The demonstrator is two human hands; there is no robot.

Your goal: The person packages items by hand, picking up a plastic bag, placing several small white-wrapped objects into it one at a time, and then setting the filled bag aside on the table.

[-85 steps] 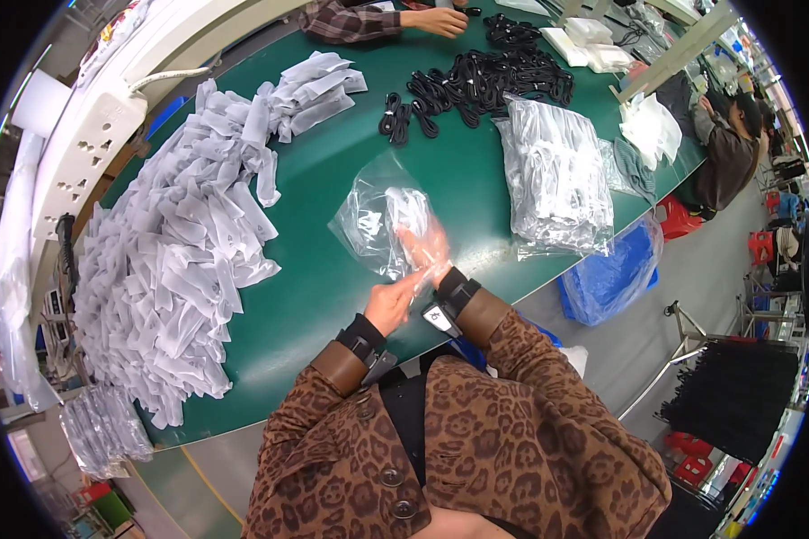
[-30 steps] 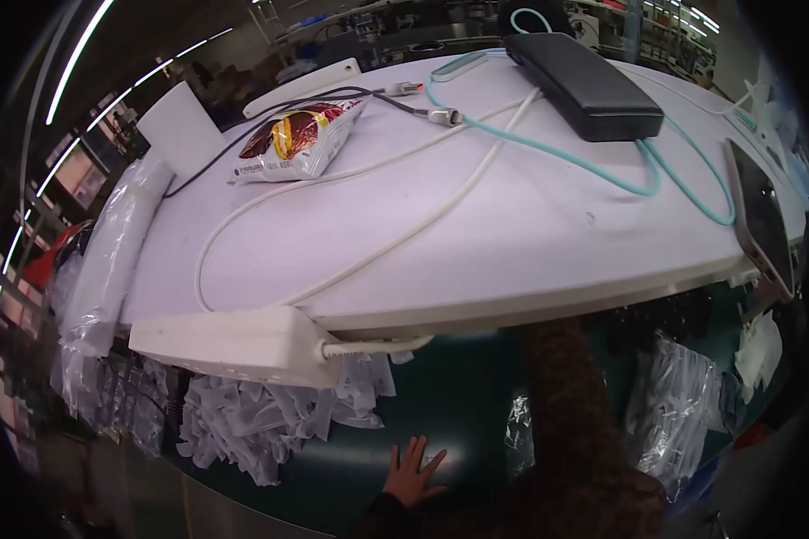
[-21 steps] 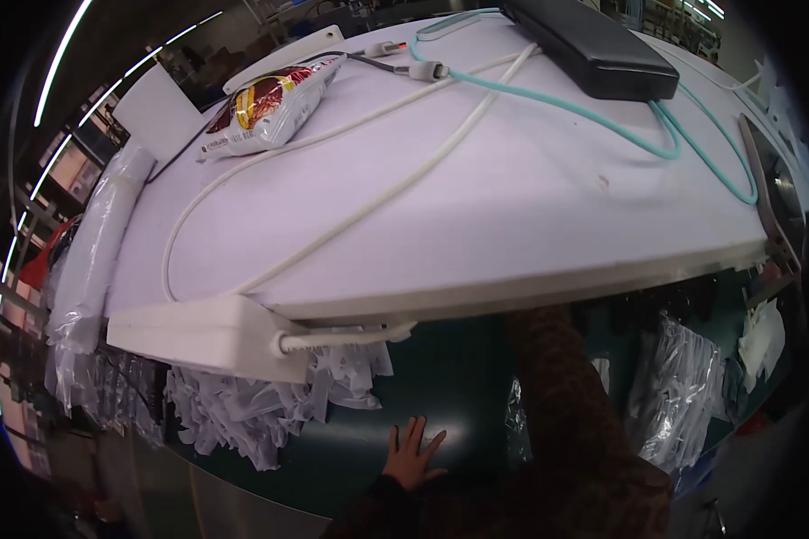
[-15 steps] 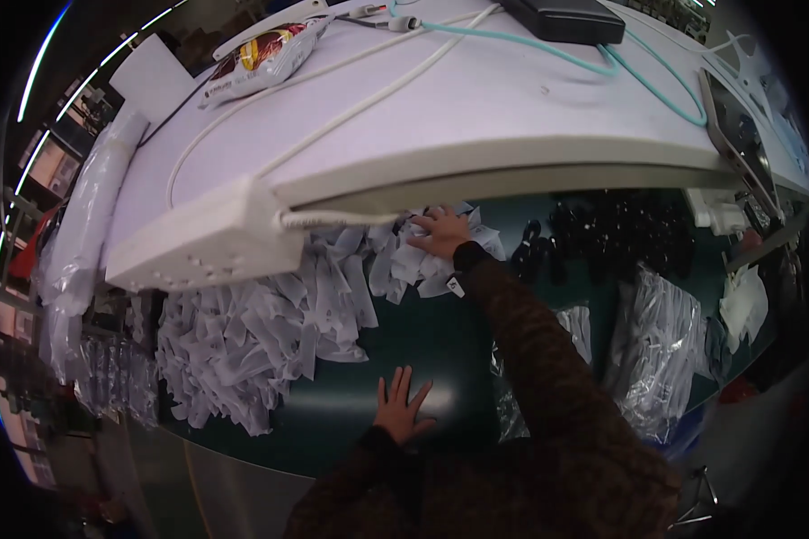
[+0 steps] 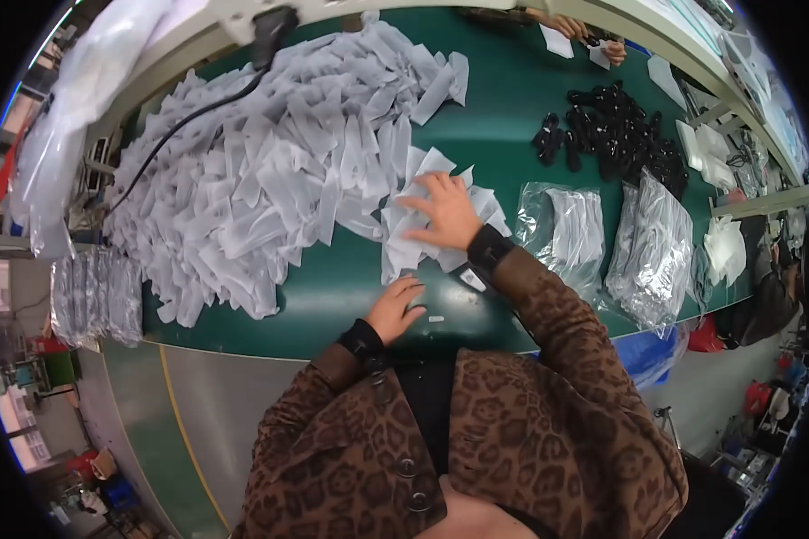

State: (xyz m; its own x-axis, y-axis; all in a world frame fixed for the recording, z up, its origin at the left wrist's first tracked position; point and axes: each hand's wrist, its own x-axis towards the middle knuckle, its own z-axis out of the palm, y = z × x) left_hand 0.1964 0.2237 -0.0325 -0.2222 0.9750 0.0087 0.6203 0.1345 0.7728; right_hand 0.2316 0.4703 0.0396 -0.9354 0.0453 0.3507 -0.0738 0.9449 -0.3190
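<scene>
My right hand [image 5: 445,214], fingers spread, rests on a small heap of white translucent pouches [image 5: 406,253] at the middle of the green table [image 5: 342,310]. Nothing is gripped in it that I can see. Just below that heap, my left hand [image 5: 394,310] lies low over the tabletop, fingers apart and holding nothing visible. Its fingertips come close to the lowest pouches. Left of both hands spreads a much bigger pile of the same pouches [image 5: 243,180]. A small white tag [image 5: 472,279] is by my right wrist, and a tiny white piece [image 5: 436,319] lies beside my left hand.
Bundled black cables [image 5: 616,130] lie at the far right. Nearer are clear bags of pouches [image 5: 571,225] and a fuller clear bag [image 5: 652,256]. Another person's hands [image 5: 607,52] hold white pieces across the table. A black cord [image 5: 193,115] hangs over the big pile.
The view has tipped downward, so the white shelf has slid up and more tabletop shows. My left hand has come nearer the small heap; my right hand stays on it.
</scene>
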